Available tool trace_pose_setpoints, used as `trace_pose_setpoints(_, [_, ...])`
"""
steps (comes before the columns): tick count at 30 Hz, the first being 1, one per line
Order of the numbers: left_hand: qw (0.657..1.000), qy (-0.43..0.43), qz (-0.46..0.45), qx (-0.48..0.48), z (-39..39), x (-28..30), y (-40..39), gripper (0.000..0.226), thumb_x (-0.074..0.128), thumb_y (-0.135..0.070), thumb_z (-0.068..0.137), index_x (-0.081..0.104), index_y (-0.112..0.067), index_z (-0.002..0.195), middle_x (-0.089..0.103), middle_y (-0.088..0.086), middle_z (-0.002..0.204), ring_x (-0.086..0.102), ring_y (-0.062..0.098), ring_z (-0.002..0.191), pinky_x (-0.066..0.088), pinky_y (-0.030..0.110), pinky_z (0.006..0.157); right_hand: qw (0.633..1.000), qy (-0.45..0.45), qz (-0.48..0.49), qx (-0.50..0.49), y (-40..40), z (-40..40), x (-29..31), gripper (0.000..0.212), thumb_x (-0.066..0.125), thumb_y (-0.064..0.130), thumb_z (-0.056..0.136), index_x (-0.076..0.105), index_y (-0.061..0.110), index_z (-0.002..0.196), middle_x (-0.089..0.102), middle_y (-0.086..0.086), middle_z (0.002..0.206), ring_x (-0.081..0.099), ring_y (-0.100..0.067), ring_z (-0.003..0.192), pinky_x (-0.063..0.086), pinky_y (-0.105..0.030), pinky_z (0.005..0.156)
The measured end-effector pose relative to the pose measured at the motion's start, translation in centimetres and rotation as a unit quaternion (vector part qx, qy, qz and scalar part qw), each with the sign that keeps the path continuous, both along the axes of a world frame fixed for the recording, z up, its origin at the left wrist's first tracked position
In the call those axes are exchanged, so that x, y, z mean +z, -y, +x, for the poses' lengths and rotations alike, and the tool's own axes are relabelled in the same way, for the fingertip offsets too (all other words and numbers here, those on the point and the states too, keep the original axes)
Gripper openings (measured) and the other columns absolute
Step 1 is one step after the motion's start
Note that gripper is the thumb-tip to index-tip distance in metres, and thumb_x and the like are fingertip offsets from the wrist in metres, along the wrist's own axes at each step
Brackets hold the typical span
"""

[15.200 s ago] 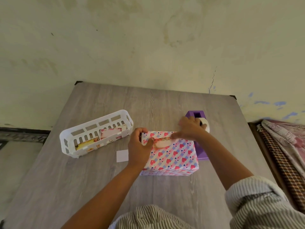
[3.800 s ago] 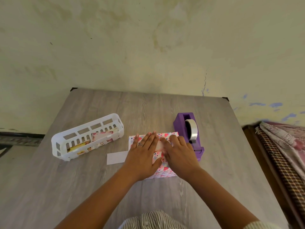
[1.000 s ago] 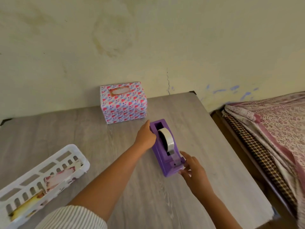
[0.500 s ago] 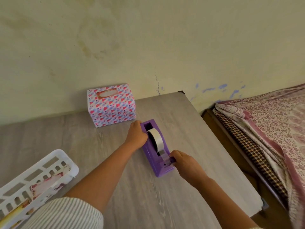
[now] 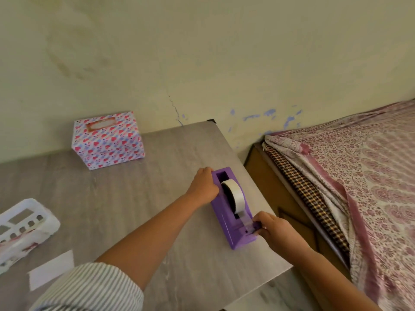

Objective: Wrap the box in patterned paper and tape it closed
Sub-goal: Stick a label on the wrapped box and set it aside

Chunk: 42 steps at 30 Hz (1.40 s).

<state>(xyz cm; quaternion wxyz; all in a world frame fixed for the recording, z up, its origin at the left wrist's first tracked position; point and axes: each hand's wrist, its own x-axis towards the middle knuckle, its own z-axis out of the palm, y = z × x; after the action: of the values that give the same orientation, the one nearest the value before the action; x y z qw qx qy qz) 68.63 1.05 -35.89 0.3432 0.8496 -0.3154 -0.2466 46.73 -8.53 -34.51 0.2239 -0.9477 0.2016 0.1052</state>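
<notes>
My left hand [image 5: 203, 184] grips the far end of the purple tape dispenser [image 5: 232, 212], fingers curled over its left edge, holding it against the grey wooden table [image 5: 125, 205]. My right hand [image 5: 272, 231] is at the near end, by the cutter, fingertips pinching the loose end of the tape [image 5: 248, 223] that runs down from the white roll [image 5: 233, 195] seated in the dispenser. The dispenser lies close to the right edge of the table, with its near end pointing toward me. The box [image 5: 107, 140], already covered in paper printed with pink and red hearts, stands well apart from my hands at the back of the table, just beside the wall [image 5: 202, 52]; an oval opening shows on its top face. Nothing lies between it and the dispenser. At the left edge a white slotted basket [image 5: 24, 230] rests on the table, its contents too blurred to make out, and a small white slip of paper [image 5: 50, 271] lies flat just in front of it, near my striped sleeve [image 5: 89, 288]. To the right of the table, lower down, a bed [image 5: 359, 187] is spread with a floral cloth over a checked one.
</notes>
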Motion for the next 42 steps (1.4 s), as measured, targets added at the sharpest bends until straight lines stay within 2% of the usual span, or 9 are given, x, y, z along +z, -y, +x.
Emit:
trace_pose_setpoints(8, [0.999,0.005,0.041,-0.022,-4.2,-1.7,5.0,0.037,0.049,-0.002,0.084,0.048,-0.002,0.121,0.045,0.016,0.124,0.052,0.030,0.106,0.040,0.028,0.085,0.999,-0.044,0.028,-0.008,5.0,-3.8,-0.9,0.019,0.050,0.022,0.097,0.041,0.038,0.097,0.053,0.014,0.103,0.053,-0.004,0.093,0.042,-0.007,0.073])
trace_pose_setpoints(16, [0.999,0.024,0.041,-0.013,-4.2,-2.3,6.1,0.033,0.052,-0.003,0.084,0.048,-0.003,0.117,0.045,0.013,0.120,0.054,0.027,0.100,0.040,0.025,0.076,0.999,-0.041,0.016,0.019,5.6,-3.9,-1.9,0.012,0.048,0.026,0.098,0.045,0.034,0.107,0.053,0.015,0.107,0.054,-0.005,0.096,0.047,-0.015,0.084])
trace_pose_setpoints(19, [1.000,0.017,0.012,-0.010,-4.4,-3.0,5.8,0.037,0.055,-0.003,0.083,0.047,-0.005,0.120,0.047,0.012,0.121,0.054,0.023,0.102,0.042,0.022,0.077,0.998,-0.040,-0.013,0.044,5.7,-4.0,-2.0,0.021,0.047,0.028,0.098,0.047,0.030,0.119,0.055,0.013,0.120,0.050,-0.001,0.098,0.046,-0.013,0.086])
trace_pose_setpoints(22, [0.999,0.005,-0.033,-0.001,-5.1,-3.2,4.8,0.047,0.052,0.000,0.086,0.041,-0.008,0.131,0.042,0.009,0.132,0.048,0.024,0.120,0.039,0.020,0.089,0.996,-0.073,-0.042,0.034,5.5,-3.6,-0.8,0.044,0.053,0.039,0.093,0.037,0.032,0.134,0.048,0.012,0.135,0.051,-0.003,0.110,0.048,-0.015,0.084])
trace_pose_setpoints(25, [0.997,0.025,-0.063,0.023,-5.2,-3.2,1.4,0.061,0.045,0.003,0.088,0.024,-0.008,0.145,0.027,0.008,0.149,0.033,0.021,0.135,0.030,0.022,0.105,0.989,-0.083,-0.122,0.016,4.9,-2.9,1.2,0.069,0.056,0.055,0.085,0.023,0.034,0.142,0.038,0.013,0.143,0.048,-0.004,0.118,0.041,-0.011,0.067])
trace_pose_setpoints(28, [0.990,0.091,-0.084,0.063,-3.8,-4.0,-4.8,0.062,0.046,0.006,0.082,0.031,-0.004,0.142,0.034,0.012,0.146,0.037,0.022,0.133,0.024,0.016,0.106,0.981,0.082,-0.170,0.033,2.4,-0.2,3.1,0.045,0.050,0.054,0.087,0.048,0.031,0.125,0.056,0.011,0.120,0.056,-0.005,0.099,0.037,-0.009,0.060])
trace_pose_setpoints(31, [0.987,0.119,-0.061,0.092,-2.4,-4.7,-11.8,0.059,0.046,0.005,0.083,0.035,-0.003,0.140,0.038,0.012,0.143,0.038,0.021,0.133,0.017,0.006,0.104,0.961,0.237,-0.095,0.105,-1.9,4.7,2.4,0.030,0.049,0.048,0.088,0.064,0.024,0.097,0.063,0.007,0.087,0.061,-0.012,0.077,0.048,-0.022,0.054])
trace_pose_setpoints(37, [0.958,0.147,-0.049,0.242,-1.7,-4.9,-27.1,0.055,0.049,0.002,0.083,0.040,-0.007,0.137,0.040,0.007,0.141,0.037,0.009,0.127,0.015,0.000,0.101,0.945,0.174,0.042,0.275,-16.6,15.6,-1.5,0.037,0.041,0.052,0.090,0.066,0.027,0.103,0.062,0.012,0.101,0.055,-0.011,0.096,0.048,-0.027,0.076])
trace_pose_setpoints(42, [0.894,0.191,-0.060,0.401,-1.2,-4.2,-39.5,0.055,0.055,0.008,0.082,0.043,-0.005,0.134,0.044,0.010,0.138,0.040,0.018,0.126,0.031,0.023,0.101,0.950,0.086,0.039,0.297,-30.2,22.9,-4.9,0.035,0.050,0.039,0.095,0.057,0.022,0.125,0.053,0.004,0.122,0.047,-0.018,0.115,0.048,-0.036,0.088])
